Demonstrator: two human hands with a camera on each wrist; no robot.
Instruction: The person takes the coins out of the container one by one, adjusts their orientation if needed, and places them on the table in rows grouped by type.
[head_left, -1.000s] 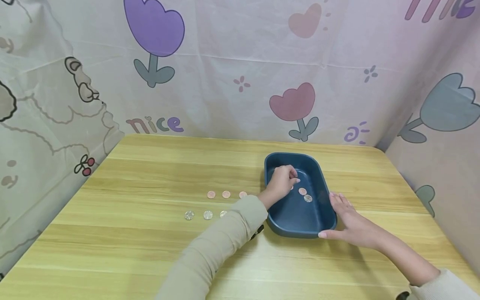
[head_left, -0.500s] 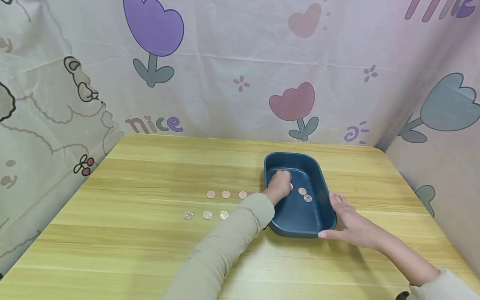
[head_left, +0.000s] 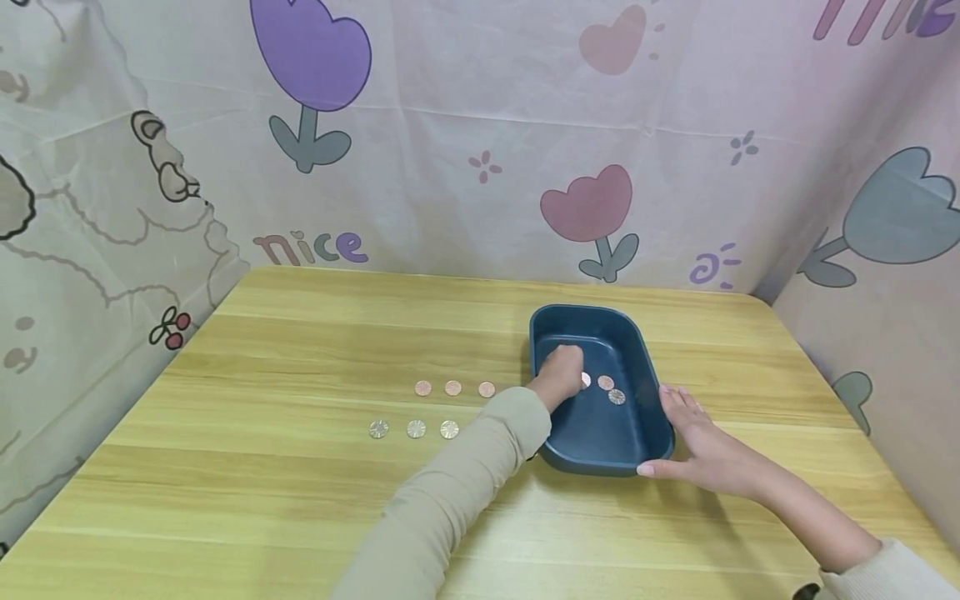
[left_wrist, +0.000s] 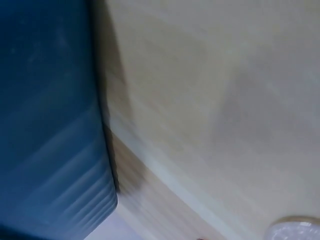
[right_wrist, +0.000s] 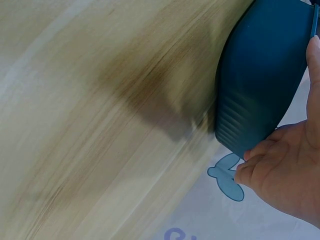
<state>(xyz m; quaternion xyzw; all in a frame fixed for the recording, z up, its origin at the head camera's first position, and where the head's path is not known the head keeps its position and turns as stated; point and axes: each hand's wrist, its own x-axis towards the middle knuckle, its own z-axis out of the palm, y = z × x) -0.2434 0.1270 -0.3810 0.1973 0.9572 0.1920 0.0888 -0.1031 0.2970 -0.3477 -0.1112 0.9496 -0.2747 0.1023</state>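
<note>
A dark blue tray (head_left: 597, 433) stands on the table, right of the middle. My left hand (head_left: 562, 371) reaches down inside it with curled fingers; the fingertips are hidden, so whether they grip anything cannot be seen. A bright coin (head_left: 586, 381) shows against that hand's right side. Beside it in the tray lie a copper-coloured coin (head_left: 605, 382) and a silver-coloured coin (head_left: 617, 397). My right hand (head_left: 701, 446) rests on the tray's right side near the front corner, fingers extended along the wall and thumb at the front edge. The right wrist view shows these fingers touching the outer wall.
Left of the tray, three copper-coloured coins (head_left: 453, 388) lie in a row on the wooden table (head_left: 300, 500). In front of them is a row of three silver-coloured coins (head_left: 416, 429). A printed cloth (head_left: 450, 100) hangs behind the table and along its sides.
My left hand has turned and lowered into the tray, its fingers now pointing down out of sight. The right hand, the tray and the rows of coins have stayed put.
</note>
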